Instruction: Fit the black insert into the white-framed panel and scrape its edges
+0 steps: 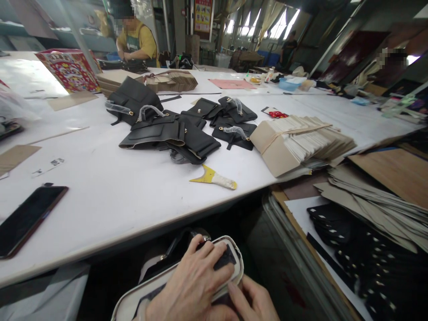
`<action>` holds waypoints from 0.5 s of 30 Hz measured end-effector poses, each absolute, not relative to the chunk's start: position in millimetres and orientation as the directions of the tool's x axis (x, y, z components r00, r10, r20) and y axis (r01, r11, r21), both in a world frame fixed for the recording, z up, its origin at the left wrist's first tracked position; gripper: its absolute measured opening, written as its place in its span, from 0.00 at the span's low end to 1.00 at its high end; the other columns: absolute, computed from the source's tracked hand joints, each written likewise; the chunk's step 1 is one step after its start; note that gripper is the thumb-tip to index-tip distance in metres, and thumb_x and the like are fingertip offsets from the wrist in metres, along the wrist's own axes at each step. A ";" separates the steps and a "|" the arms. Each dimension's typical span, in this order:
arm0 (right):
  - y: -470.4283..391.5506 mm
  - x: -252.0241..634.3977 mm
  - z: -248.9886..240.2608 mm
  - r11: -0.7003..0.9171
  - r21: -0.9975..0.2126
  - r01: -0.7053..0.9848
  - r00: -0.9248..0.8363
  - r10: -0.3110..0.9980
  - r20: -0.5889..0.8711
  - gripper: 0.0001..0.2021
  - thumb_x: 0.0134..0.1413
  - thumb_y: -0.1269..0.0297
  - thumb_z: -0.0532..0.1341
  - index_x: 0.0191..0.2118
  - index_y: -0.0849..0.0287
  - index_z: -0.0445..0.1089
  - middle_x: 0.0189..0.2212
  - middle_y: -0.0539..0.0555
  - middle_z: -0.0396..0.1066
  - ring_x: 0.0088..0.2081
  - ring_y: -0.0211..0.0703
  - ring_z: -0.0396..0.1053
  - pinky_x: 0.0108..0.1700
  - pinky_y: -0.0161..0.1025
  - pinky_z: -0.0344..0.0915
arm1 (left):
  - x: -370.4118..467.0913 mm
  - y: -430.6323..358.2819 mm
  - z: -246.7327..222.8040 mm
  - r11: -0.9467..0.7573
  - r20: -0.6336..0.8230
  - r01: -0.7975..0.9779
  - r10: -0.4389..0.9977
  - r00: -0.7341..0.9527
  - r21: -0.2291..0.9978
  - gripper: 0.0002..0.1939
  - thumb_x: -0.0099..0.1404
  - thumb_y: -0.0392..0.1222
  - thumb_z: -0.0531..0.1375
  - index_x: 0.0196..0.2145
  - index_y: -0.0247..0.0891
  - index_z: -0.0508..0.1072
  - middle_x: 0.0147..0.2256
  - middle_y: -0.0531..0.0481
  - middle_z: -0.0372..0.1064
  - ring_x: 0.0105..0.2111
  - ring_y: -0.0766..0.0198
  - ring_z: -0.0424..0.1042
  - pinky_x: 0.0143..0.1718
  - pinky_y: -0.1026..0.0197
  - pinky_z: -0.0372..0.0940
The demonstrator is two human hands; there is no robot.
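Below the table's front edge, a handbag [125, 307] with a pale cream rim and a dark inner panel lies tilted in front of me. A black strap with metal fittings shows behind it. My left hand [197, 281] lies across the bag, its bent fingers gripping the panel near the far rounded end. At the right side of that end, my right hand [256, 301] pinches the rim, thumb on the near side; its other fingertips are partly hidden. On the table just beyond lies a yellow forked scraper-like tool [214, 177] with a whitish wrapped handle.
Several black bags [157, 133] with plastic-wrapped handles lie on the white table [110, 187]. A phone [30, 218] rests at left. Banded board pieces [297, 138] stand at right, above stacked board [377, 200] and black parts [368, 263]. A person in yellow [143, 42] sits across.
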State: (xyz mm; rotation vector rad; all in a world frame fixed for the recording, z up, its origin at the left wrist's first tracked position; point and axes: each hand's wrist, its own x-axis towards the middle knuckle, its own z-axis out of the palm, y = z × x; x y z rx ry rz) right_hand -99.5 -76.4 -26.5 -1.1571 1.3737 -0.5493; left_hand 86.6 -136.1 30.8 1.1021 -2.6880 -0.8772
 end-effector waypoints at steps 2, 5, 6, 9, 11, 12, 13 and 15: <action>-77.2 -102.7 -32.2 0.410 -0.880 -0.238 0.171 -0.874 -0.454 0.23 0.57 0.41 0.56 0.30 0.60 0.65 0.27 0.53 0.68 0.32 0.44 0.65 0.36 0.37 0.63 | 88.5 -135.5 30.5 0.555 -0.100 -0.611 -0.689 -0.718 0.564 0.27 0.60 0.70 0.53 0.48 0.51 0.67 0.59 0.51 0.60 0.54 0.53 0.64 0.63 0.30 0.39; -80.5 -104.3 -39.8 0.430 -0.895 -0.119 -0.052 -0.903 -0.427 0.21 0.53 0.42 0.61 0.30 0.57 0.62 0.24 0.49 0.65 0.28 0.43 0.66 0.31 0.37 0.65 | 91.4 -134.3 29.7 0.520 -0.100 -0.617 -0.711 -0.696 0.591 0.27 0.60 0.70 0.53 0.48 0.51 0.67 0.57 0.53 0.63 0.54 0.53 0.63 0.62 0.27 0.33; -82.0 -103.9 -41.4 0.422 -0.901 -0.102 -0.127 -0.904 -0.409 0.20 0.52 0.43 0.62 0.33 0.57 0.64 0.25 0.50 0.66 0.28 0.43 0.67 0.30 0.37 0.65 | 92.4 -134.0 29.2 0.513 -0.098 -0.615 -0.715 -0.692 0.599 0.28 0.60 0.70 0.54 0.49 0.51 0.66 0.57 0.53 0.63 0.54 0.53 0.63 0.62 0.27 0.35; -86.4 -103.1 -42.3 0.394 -0.906 -0.155 -0.193 -0.911 -0.364 0.24 0.50 0.44 0.64 0.45 0.58 0.69 0.33 0.55 0.71 0.32 0.47 0.70 0.30 0.37 0.67 | 95.3 -133.2 27.4 0.511 -0.083 -0.601 -0.716 -0.693 0.614 0.30 0.59 0.69 0.55 0.53 0.54 0.64 0.59 0.54 0.61 0.55 0.53 0.61 0.63 0.33 0.45; -88.7 -103.7 -40.7 0.354 -0.895 -0.273 -0.174 -0.933 -0.316 0.23 0.52 0.46 0.63 0.46 0.59 0.72 0.35 0.57 0.72 0.33 0.48 0.70 0.30 0.36 0.67 | 96.9 -132.8 26.7 0.507 -0.078 -0.598 -0.719 -0.691 0.620 0.31 0.58 0.68 0.57 0.56 0.55 0.62 0.59 0.54 0.59 0.54 0.54 0.61 0.61 0.39 0.52; -89.7 -104.2 -39.7 0.322 -0.885 -0.335 -0.174 -0.945 -0.278 0.22 0.53 0.47 0.62 0.46 0.59 0.73 0.35 0.57 0.71 0.33 0.47 0.70 0.29 0.36 0.66 | 97.6 -132.6 26.6 0.506 -0.078 -0.597 -0.719 -0.691 0.622 0.32 0.58 0.67 0.58 0.57 0.55 0.61 0.59 0.54 0.59 0.53 0.55 0.61 0.60 0.42 0.55; -90.6 -104.6 -38.9 0.290 -0.876 -0.386 -0.177 -0.955 -0.238 0.20 0.55 0.48 0.61 0.45 0.58 0.74 0.34 0.56 0.71 0.32 0.46 0.70 0.29 0.35 0.66 | 98.2 -132.4 26.6 0.507 -0.077 -0.596 -0.718 -0.691 0.623 0.33 0.58 0.67 0.59 0.57 0.54 0.61 0.59 0.54 0.59 0.53 0.55 0.62 0.59 0.44 0.57; -92.1 -104.5 -37.8 0.241 -0.864 -0.442 -0.170 -0.968 -0.183 0.18 0.56 0.50 0.61 0.43 0.58 0.76 0.31 0.55 0.70 0.31 0.45 0.69 0.29 0.35 0.65 | 99.1 -132.1 26.7 0.513 -0.075 -0.593 -0.714 -0.696 0.620 0.34 0.57 0.67 0.60 0.58 0.53 0.61 0.59 0.53 0.59 0.52 0.56 0.62 0.57 0.47 0.58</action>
